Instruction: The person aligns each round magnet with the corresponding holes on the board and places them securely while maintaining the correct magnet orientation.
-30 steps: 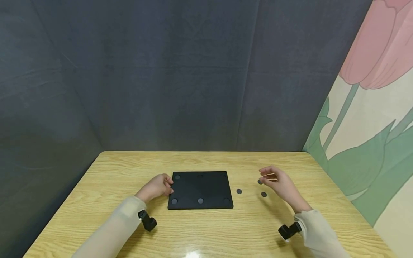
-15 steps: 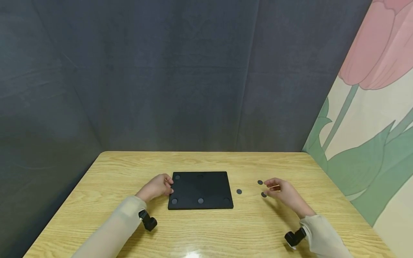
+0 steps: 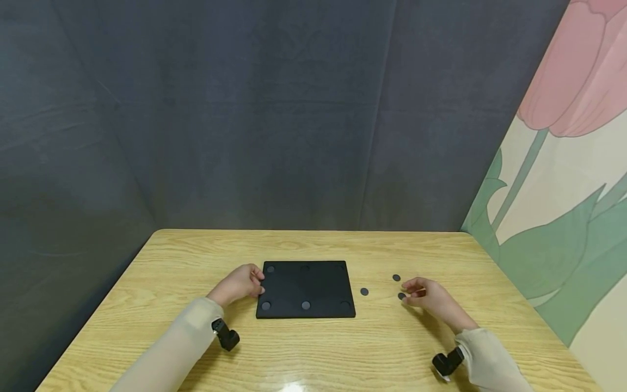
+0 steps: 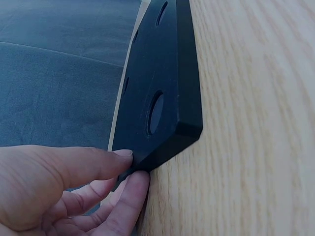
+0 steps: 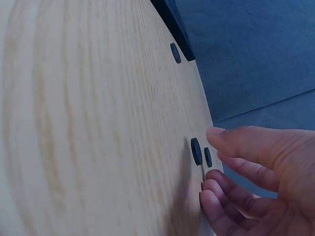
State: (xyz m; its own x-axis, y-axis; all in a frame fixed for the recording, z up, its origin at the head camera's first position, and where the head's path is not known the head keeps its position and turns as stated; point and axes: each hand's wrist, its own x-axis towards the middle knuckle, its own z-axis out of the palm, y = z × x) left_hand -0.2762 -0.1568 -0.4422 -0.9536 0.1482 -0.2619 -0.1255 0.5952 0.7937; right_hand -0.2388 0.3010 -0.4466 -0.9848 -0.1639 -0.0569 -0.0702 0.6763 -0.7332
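Note:
A flat black rectangular board with round recesses lies on the table. My left hand pinches its left edge, thumb on the upper face and fingers against the side in the left wrist view. Dark grey discs fill some recesses, among them a disc at the front middle and a disc at the front left. Right of the board, my right hand hovers low, thumb and fingers apart, fingertips right at a loose disc. The right wrist view shows this disc just beyond the fingertips.
Two more loose discs lie on the wooden table: one disc behind the right fingertips, another disc beside the board. A dark curtain hangs behind the table, and a tulip-patterned cloth hangs on the right.
My right hand has come down and toward the front right, from over the rear loose disc to the nearer one. The left hand and board stay in place.

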